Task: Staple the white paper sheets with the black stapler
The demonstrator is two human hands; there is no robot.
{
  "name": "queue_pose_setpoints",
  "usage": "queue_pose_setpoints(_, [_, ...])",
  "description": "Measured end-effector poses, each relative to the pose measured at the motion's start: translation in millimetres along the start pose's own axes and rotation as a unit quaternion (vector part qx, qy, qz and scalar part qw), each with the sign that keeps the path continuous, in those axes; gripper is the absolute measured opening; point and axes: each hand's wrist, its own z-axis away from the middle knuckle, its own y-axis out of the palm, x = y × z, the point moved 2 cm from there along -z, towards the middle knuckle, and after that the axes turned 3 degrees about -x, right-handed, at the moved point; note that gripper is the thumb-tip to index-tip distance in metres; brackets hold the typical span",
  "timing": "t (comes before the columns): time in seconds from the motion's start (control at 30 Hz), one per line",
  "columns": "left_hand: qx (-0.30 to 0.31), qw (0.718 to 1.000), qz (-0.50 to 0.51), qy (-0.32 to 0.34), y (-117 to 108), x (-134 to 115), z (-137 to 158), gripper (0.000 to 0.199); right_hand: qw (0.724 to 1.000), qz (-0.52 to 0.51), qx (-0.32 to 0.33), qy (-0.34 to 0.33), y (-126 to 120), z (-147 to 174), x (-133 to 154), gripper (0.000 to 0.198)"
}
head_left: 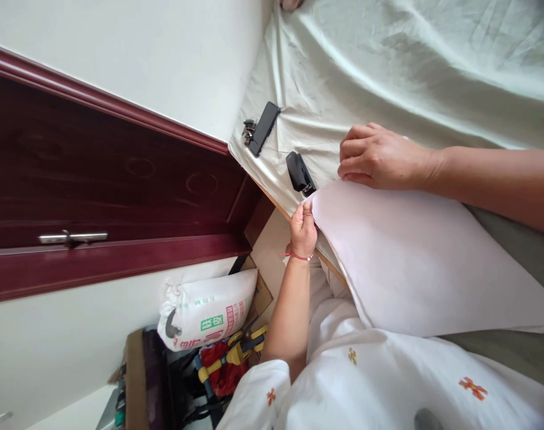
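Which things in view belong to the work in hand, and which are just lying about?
Part of the work:
white paper sheets, a corner pinched by the left hand, the right hand at their edge
black stapler, probably, lying near that corner

Apparently just lying about:
dark phone-like slab
keys beside it
printed white sack

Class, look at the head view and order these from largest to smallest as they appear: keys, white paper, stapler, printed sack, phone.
1. White paper
2. Printed sack
3. Phone and stapler: too alike to rank
4. Keys
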Motion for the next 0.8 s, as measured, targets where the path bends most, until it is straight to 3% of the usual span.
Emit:
queue_pose_setpoints(0.3, [0.051, 0.998, 0.03, -0.007, -3.1, 3.6, 2.3, 0.041, 0.999, 0.024, 0.007, 0.032, 5.0, 1.0, -5.6, 0.039])
queue_pose_setpoints(0.63, [0.03, 0.999, 0.036, -0.027, -3.0, 4.7, 4.0, 0.045, 1.0, 0.011, 0.01, 0.014, 7.9, 4.3, -4.7, 0.038])
queue_pose_setpoints(0.8, [0.027, 1.0, 0.004, -0.012, -1.9, -3.4, 4.7, 0.046, 1.0, 0.0, 0.013, -0.028, 9.3, 5.4, -2.5, 0.04])
